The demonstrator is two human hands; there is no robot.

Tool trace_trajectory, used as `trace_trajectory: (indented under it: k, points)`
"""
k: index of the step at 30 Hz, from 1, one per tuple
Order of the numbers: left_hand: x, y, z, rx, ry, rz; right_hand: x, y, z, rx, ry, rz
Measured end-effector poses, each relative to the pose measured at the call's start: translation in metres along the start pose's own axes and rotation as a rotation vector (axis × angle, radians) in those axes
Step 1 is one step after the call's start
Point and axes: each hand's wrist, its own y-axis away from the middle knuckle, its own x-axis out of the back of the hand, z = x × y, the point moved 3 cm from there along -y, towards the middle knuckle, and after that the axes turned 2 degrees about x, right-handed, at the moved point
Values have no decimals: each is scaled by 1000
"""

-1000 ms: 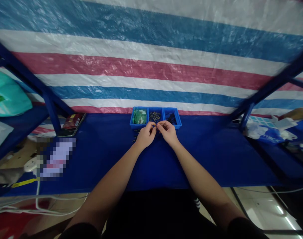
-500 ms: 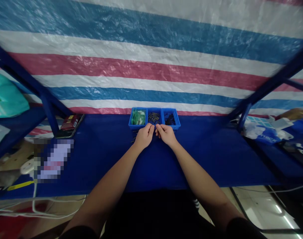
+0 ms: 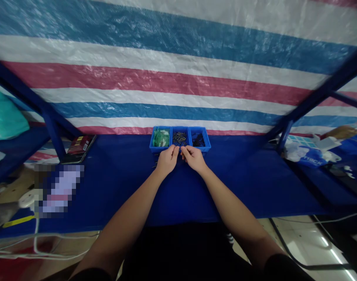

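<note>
Your left hand [image 3: 166, 160] and right hand [image 3: 192, 158] pinch fingertips together; any held piece is too small to tell, the middle bin of metal pins [image 3: 179, 137] just beyond them.

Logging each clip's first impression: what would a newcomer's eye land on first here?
The striped tarp in blue, white and pink fills the whole background. Below it, on the blue table, the left hand and right hand meet fingertip to fingertip just in front of three small blue bins at the table's far edge.
</note>
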Motion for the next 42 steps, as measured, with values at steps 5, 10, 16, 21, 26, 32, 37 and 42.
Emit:
trace_trajectory:
  k: [5, 10, 16, 21, 26, 32, 37, 42]
  points:
    - [-1, 2, 1, -18, 20, -19, -2, -1, 2, -73, -63, 11]
    - [-2, 2, -1, -34, 26, -18, -4, -2, 3, -112, -113, 1]
    - [-3, 1, -3, -36, 9, -12, -4, -3, 3, -92, -145, 6]
    - [-2, 0, -3, -28, 11, 1, -3, -4, 0, -34, -178, 17]
    - [-1, 0, -3, -22, 27, 15, -1, -4, -2, -12, -176, 12]
    - [-2, 1, -3, -18, 45, 8, -2, -3, 1, -23, -148, -6]
    - [-2, 1, -3, -27, 48, 6, -3, -3, 1, -17, -147, -1]
    - [-1, 0, -6, -21, 51, 24, -5, -2, -1, 74, -148, -4]
